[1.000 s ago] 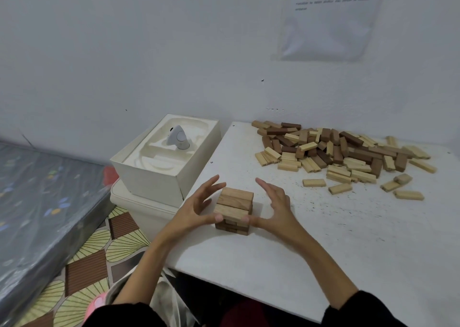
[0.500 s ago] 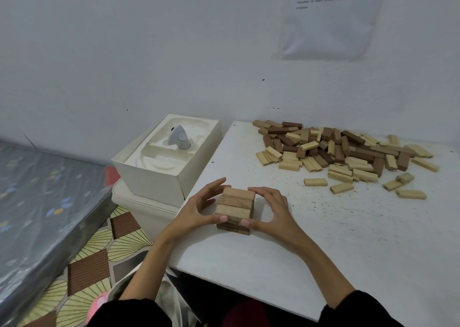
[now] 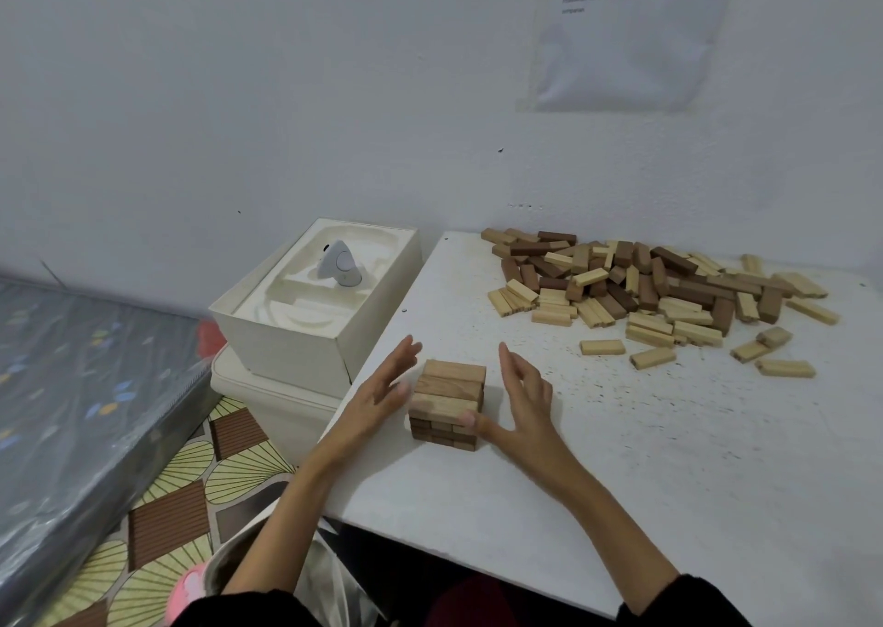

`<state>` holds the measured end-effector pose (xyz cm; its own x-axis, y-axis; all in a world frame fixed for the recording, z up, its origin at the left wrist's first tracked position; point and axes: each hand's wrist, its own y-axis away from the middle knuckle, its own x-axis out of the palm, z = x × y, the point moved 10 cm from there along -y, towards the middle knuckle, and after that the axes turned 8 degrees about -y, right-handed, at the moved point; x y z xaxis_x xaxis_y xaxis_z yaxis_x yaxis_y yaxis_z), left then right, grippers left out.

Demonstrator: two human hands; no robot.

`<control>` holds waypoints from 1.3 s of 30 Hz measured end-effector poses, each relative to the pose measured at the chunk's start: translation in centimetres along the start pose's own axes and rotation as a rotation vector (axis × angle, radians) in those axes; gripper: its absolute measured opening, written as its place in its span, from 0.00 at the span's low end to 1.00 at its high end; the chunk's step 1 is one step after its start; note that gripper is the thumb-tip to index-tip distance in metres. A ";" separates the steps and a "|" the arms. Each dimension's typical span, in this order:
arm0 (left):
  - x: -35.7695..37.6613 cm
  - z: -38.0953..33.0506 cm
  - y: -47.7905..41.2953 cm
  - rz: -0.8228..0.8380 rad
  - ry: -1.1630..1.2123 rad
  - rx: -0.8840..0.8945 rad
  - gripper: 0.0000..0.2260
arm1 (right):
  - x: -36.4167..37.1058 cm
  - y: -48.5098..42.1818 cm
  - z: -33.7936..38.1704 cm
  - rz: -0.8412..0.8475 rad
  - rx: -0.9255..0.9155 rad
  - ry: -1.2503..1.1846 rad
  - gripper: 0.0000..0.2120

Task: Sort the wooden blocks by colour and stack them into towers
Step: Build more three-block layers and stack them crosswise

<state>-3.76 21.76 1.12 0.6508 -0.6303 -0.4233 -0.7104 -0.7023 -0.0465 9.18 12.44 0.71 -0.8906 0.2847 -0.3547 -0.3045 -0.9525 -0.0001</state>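
Observation:
A short tower of wooden blocks point(image 3: 448, 403) stands near the front left corner of the white table point(image 3: 669, 459); its top layer is mid-brown and the lower layers look darker. My left hand point(image 3: 377, 399) is just left of the tower with fingers straight, a little apart from it. My right hand point(image 3: 521, 395) is on the tower's right side, fingers straight and spread away from it; its thumb tip touches the tower's front right corner. A loose pile of light, mid and dark brown blocks point(image 3: 645, 287) lies at the back of the table.
An open white box point(image 3: 306, 325) with a small grey device point(image 3: 339, 266) in it stands on a cream bin just left of the table. A plastic-wrapped mattress point(image 3: 71, 387) lies further left. A paper sheet point(image 3: 630, 29) hangs on the wall.
Half a second ago both hands pressed against the tower's sides. Now the fingers have opened and drawn back from it, only the right thumb still touching.

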 end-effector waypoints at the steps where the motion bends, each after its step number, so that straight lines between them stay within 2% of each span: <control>1: 0.2 0.3 0.1 0.000 0.003 -0.030 0.38 | 0.4 0.3 0.1 -0.006 0.002 -0.012 0.58; 5: 1.3 1.0 0.9 -0.007 0.075 -0.146 0.30 | 1.5 1.3 0.3 -0.059 0.000 -0.059 0.56; 9: 1.8 0.3 1.1 0.010 0.055 -0.122 0.37 | 2.3 1.9 -0.1 -0.064 0.014 -0.081 0.51; 13: 2.1 0.0 1.3 0.029 0.044 -0.156 0.34 | 2.3 1.9 -0.2 -0.080 0.022 -0.063 0.45; 15: 2.4 -0.3 1.4 0.033 0.049 -0.178 0.30 | 2.3 1.8 -0.2 -0.079 0.024 -0.044 0.45; 20: 2.3 -0.4 1.6 0.014 0.036 -0.193 0.29 | 2.4 1.8 -0.3 -0.082 0.023 -0.027 0.45; 24: 2.3 -0.4 1.4 0.029 0.025 -0.182 0.36 | 2.5 1.7 -0.2 -0.076 0.023 0.002 0.46; 25: 2.3 -0.6 1.4 0.030 0.022 -0.184 0.35 | 2.5 1.7 -0.2 -0.075 0.023 0.013 0.46; 28: 2.1 -1.0 1.7 0.002 -0.038 -0.192 0.23 | 2.6 1.7 -0.2 -0.071 0.017 0.043 0.48; 34: 2.1 -1.8 1.9 -0.023 -0.055 -0.166 0.21 | 2.6 1.6 -0.3 -0.082 0.012 0.069 0.55; 37: 2.2 -1.8 1.8 -0.016 -0.057 -0.161 0.21 | 2.7 1.6 -0.2 -0.069 0.017 0.086 0.45; 39: 2.2 -1.6 1.8 -0.015 -0.055 -0.162 0.22 | 2.7 1.7 -0.1 -0.073 0.013 0.094 0.45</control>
<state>-3.17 18.58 1.60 0.6425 -0.6031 -0.4728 -0.6450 -0.7587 0.0913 6.28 11.63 -0.32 -0.8304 0.3417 -0.4402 -0.3724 -0.9279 -0.0177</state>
